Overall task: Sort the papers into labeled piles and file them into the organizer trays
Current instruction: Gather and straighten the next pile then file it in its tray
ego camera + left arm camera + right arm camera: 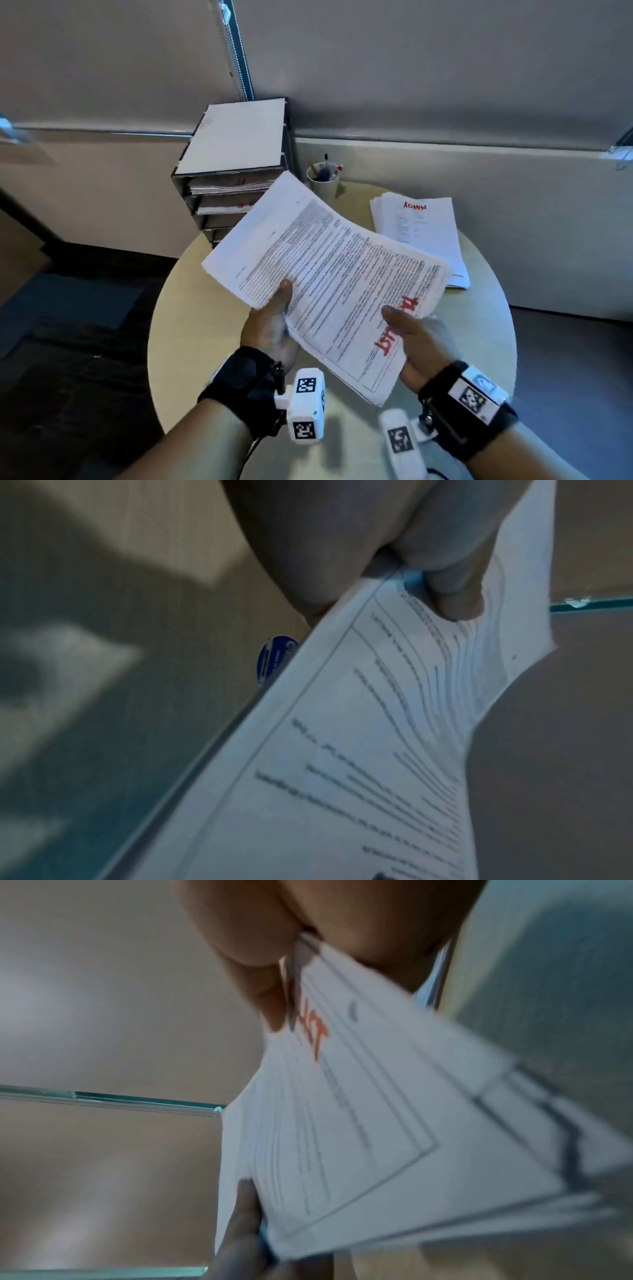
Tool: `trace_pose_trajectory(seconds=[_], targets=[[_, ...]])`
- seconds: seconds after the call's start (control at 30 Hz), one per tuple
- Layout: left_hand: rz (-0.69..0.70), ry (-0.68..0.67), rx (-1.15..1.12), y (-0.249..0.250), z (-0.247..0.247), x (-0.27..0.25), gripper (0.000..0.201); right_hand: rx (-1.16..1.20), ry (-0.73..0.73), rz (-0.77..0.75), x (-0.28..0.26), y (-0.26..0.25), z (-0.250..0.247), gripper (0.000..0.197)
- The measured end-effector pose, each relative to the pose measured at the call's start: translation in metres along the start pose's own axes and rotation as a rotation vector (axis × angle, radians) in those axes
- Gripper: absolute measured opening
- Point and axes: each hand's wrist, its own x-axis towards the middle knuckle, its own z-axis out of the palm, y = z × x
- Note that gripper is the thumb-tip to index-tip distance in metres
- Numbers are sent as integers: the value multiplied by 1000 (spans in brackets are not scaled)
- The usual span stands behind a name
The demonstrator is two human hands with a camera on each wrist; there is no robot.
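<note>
Both hands hold one thick stack of printed papers (329, 274) with a red handwritten label, raised above the round table (191, 329). My left hand (274, 322) pinches its left edge, thumb on top. My right hand (407, 339) pinches the near right corner beside the red label. The left wrist view shows the thumb pressing the stack (359, 737); the right wrist view shows the stack (359, 1123) and red lettering between thumb and fingers. A second pile labeled ADMIN (421, 236) lies on the table at the right. The dark organizer trays (233, 178) stand at the table's back, with papers in the upper trays.
A white cup with pens (323, 180) stands between the organizer and the ADMIN pile. Grey partition walls close off the back and right. Dark floor lies to the left of the table.
</note>
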Motion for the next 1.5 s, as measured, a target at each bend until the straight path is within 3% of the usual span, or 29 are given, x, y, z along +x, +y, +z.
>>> trace_pose_trajectory(seconds=[0.13,0.2,0.3,0.4,0.5,0.57,0.63,0.73,0.8,0.9,0.93,1.0,1.03,1.17,1.23,1.33,1.43,1.5], targets=[[49,53,28,11,-33,5,60,-174,165,-69,-1,-16,-24,25],[63,7,103,32,-58,8,66,-239,159,-81,-4,-29,-42,21],[23,-175,412,56,-77,3,65,-294,58,-45,-9,-46,-57,32],[40,-247,800,59,-76,1,59,-479,23,-79,-12,-50,-48,22],[193,-142,889,55,-71,1,57,-610,77,-225,-14,-42,-43,15],[278,-92,817,52,-69,-6,46,-592,86,-304,-16,-36,-45,21],[310,-130,771,50,-72,-15,41,-607,46,-343,-18,-32,-52,33],[330,-71,897,43,-99,-14,48,-683,20,-266,-21,-23,-67,49],[266,-21,994,36,-115,-12,44,-778,-20,-193,-21,-14,-73,43],[153,-19,1066,17,-124,-15,15,-879,-15,-131,-21,0,-77,36],[156,9,1035,13,-126,-13,24,-911,16,-134,-20,2,-76,36],[181,74,1017,10,-124,-10,14,-937,63,-132,-21,-1,-72,35],[227,50,1045,12,-118,-10,7,-962,76,-143,-20,-5,-72,35],[323,2,1073,30,-83,-8,28,-1322,-43,-194,-20,-37,-69,32],[436,-62,1178,43,-61,-4,24,-1475,-115,-209,-15,-50,-65,25],[645,-276,1396,62,-31,-7,10,-1634,-121,-210,-3,-51,-56,10],[850,-540,1637,68,1,-13,9,-1604,-103,-208,9,-37,-46,22],[894,-645,1713,69,21,-17,19,-1586,-73,-219,11,-30,-30,14]])
